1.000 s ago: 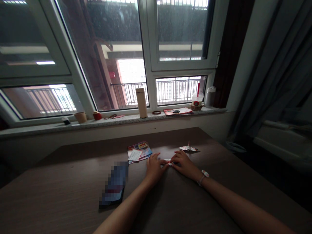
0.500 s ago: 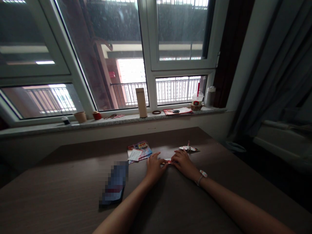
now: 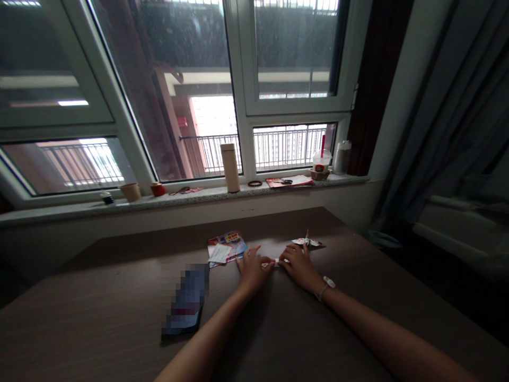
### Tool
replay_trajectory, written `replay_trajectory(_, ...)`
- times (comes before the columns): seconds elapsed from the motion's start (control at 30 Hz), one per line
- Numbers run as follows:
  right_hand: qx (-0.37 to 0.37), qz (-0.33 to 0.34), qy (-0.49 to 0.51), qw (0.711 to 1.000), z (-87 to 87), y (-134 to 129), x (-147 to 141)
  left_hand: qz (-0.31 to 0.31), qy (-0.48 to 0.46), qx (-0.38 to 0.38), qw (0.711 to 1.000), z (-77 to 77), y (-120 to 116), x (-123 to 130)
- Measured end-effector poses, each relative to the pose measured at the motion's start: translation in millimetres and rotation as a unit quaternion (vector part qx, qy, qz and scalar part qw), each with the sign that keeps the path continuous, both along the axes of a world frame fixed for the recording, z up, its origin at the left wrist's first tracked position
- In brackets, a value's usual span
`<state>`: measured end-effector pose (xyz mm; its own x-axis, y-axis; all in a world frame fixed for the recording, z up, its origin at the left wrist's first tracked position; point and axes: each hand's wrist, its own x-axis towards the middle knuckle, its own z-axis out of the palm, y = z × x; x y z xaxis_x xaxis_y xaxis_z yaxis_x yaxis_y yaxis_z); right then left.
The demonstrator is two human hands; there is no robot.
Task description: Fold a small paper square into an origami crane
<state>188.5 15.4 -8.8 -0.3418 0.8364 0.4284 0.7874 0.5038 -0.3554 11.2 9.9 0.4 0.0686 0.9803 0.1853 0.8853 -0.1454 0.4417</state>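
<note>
A small piece of white and red paper [image 3: 276, 262] lies on the brown table between my hands, mostly covered by my fingers. My left hand [image 3: 253, 269] pinches its left end with thumb and forefinger, the other fingers raised or resting on the table. On the paper's right end, my right hand [image 3: 297, 263] presses with bent fingers; a bracelet is on that wrist. Just beyond my right hand stands a folded paper bird [image 3: 307, 242]. Colourful printed sheets [image 3: 234, 241] with a white slip [image 3: 220, 253] on top lie beyond and left of my left hand.
A phone [image 3: 186, 302], partly blurred out, lies on the table [image 3: 119, 286] to the left. On the windowsill [image 3: 199, 196] stand a beige bottle [image 3: 230, 168], a paper cup [image 3: 131, 192], a drink cup with a red straw [image 3: 321, 160] and a grey bottle [image 3: 342, 157].
The fingers of my left hand have shifted and spread slightly, one now reaching towards the printed sheets. Less red shows on the paper between my hands. My right hand has barely moved.
</note>
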Motion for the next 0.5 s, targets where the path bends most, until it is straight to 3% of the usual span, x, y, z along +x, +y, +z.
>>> replay_trajectory(0.2, 0.002, -0.029, 0.021, 0.999, -1.2, 0.0, -1.1, 0.004, -0.006, 0.012, 1.0, 0.6, 0.2, 2.0)
replay_trajectory(0.5, -0.055, -0.07, 0.029, 0.996, -4.4, 2.8, -4.4, 0.007, -0.014, 0.014, 1.0, 1.8, 0.7, 3.7)
